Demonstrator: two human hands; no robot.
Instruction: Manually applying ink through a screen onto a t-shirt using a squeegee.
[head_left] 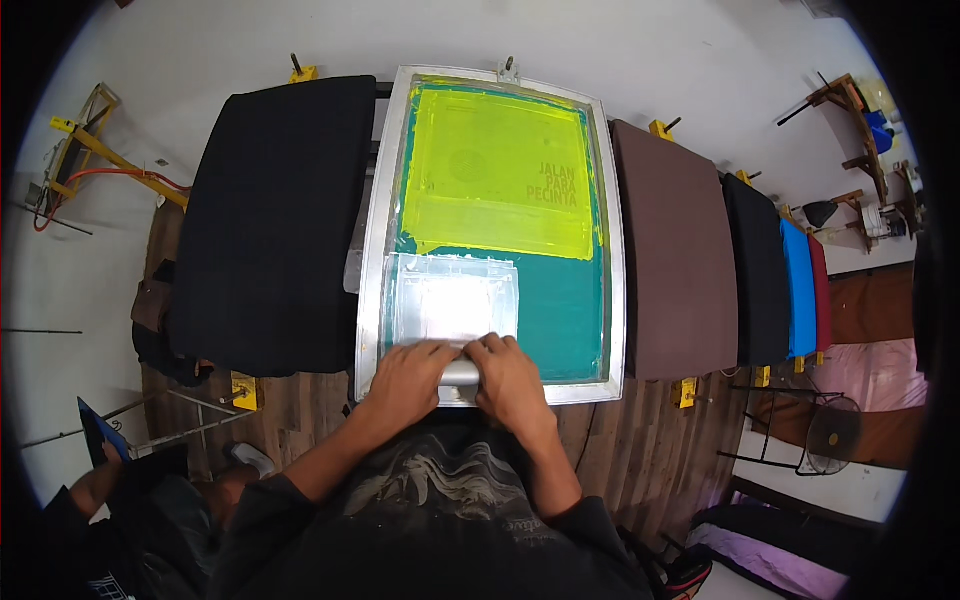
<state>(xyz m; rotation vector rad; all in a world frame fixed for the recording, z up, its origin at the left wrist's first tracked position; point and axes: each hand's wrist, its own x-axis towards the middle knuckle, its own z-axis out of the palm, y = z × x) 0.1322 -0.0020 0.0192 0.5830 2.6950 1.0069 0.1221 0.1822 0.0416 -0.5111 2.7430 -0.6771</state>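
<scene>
Printing screen (492,225), centre frame, lies flat in its aluminium frame; white ink pooled at its lower end. Left hand (405,385) and right hand (512,380) both clamped around the squeegee (459,374), bottom edge. Judgement: stroke at its near end; yellow stencil area looks unflooded.

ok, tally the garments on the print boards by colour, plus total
Black: 2
Brown: 1
Blue: 1
Red: 1
Total: 5
The board under the screen frame is hidden. Both hands, left hand and right hand, grip the squeegee.

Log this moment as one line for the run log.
left hand on squeegee | right hand on squeegee | squeegee at near edge of screen frame | black shirt on left board
</scene>
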